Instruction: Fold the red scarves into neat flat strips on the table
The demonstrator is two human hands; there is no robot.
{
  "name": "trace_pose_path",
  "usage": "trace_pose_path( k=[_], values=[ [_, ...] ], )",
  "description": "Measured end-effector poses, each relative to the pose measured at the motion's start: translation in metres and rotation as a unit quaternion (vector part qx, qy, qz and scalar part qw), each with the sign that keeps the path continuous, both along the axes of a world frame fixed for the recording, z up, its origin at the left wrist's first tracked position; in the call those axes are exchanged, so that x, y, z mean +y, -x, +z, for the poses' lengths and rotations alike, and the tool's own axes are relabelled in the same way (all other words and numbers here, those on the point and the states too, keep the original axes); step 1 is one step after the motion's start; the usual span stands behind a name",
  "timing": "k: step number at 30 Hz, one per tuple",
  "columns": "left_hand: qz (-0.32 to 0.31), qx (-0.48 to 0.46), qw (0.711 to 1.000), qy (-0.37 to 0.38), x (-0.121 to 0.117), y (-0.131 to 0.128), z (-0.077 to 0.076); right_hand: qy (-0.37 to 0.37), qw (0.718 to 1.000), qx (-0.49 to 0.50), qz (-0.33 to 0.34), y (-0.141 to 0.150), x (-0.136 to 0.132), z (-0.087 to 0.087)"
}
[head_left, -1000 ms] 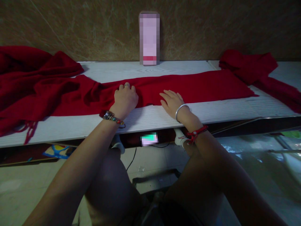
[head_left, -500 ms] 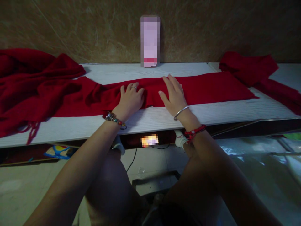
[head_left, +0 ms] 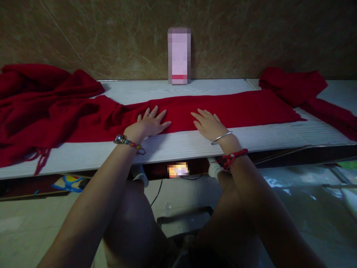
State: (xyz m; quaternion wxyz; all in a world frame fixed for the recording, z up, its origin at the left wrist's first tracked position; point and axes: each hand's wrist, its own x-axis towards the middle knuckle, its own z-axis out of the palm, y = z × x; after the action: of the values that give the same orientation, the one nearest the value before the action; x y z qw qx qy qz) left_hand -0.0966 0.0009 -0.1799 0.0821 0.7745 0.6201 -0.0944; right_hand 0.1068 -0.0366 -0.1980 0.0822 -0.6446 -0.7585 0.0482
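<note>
A long red scarf (head_left: 245,108) lies stretched across the white wood-grain table (head_left: 178,143). Its middle stretch is mostly smooth, while its left part is rumpled and bunched, with tassels hanging towards the table's front edge. My left hand (head_left: 146,123) rests on the cloth with the fingers spread, close to where the wrinkles begin. To its right, my right hand (head_left: 208,123) lies on the smooth stretch, fingers extended and pointing up and left. Neither hand grips the fabric. At the far right sits another bunch of red cloth (head_left: 294,87); whether it joins the scarf I cannot tell.
A blurred-out pinkish phone-shaped object (head_left: 179,56) leans upright against the brown marbled wall (head_left: 111,41) at the back. Under the table's front edge are a blurred bright item (head_left: 178,169), a dark cable (head_left: 157,193) and a blue-and-yellow package (head_left: 68,183).
My left hand has shifted slightly left and its fingers have spread flatter. My right hand has lowered and turned, its fingers now pointing more to the left. The whole view has tilted up slightly.
</note>
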Motion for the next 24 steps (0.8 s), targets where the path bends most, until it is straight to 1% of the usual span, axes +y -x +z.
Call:
trace_pose_path(
  k=[2,3,6,7,8,10,12,14,18,24],
  values=[
    [-0.002,-0.001,1.000,-0.013,-0.004,0.002,0.000,-0.002,1.000,0.002,-0.015,-0.007,-0.001,0.001],
    [-0.011,-0.007,0.999,-0.032,-0.006,0.002,0.000,-0.009,1.000,0.005,-0.017,-0.008,-0.001,0.001],
    [-0.069,-0.055,0.990,-0.108,-0.014,-0.006,-0.001,-0.045,0.999,0.019,-0.009,-0.002,-0.002,0.002],
    [-0.093,-0.073,0.986,-0.119,-0.016,-0.010,-0.002,-0.055,0.998,0.022,-0.003,0.001,-0.002,0.002],
    [-0.113,-0.087,0.983,-0.116,-0.017,-0.014,-0.003,-0.059,0.998,0.022,0.002,0.005,-0.002,0.001],
    [-0.138,-0.089,0.984,-0.075,-0.019,-0.021,-0.005,-0.044,0.999,0.019,0.007,0.011,-0.001,0.000],
    [-0.141,-0.067,0.987,-0.023,-0.020,-0.025,-0.006,-0.014,1.000,0.013,0.005,0.015,0.000,-0.003],
    [-0.128,-0.045,0.991,0.010,-0.020,-0.025,-0.005,0.006,1.000,0.010,0.001,0.014,0.001,-0.005],
    [-0.110,-0.030,0.993,0.038,-0.022,-0.020,0.001,0.017,1.000,-0.003,-0.017,0.004,0.001,-0.006],
    [-0.092,-0.027,0.993,0.072,-0.026,-0.014,0.006,0.028,0.997,-0.014,-0.070,-0.024,-0.003,-0.001]
  ],
)
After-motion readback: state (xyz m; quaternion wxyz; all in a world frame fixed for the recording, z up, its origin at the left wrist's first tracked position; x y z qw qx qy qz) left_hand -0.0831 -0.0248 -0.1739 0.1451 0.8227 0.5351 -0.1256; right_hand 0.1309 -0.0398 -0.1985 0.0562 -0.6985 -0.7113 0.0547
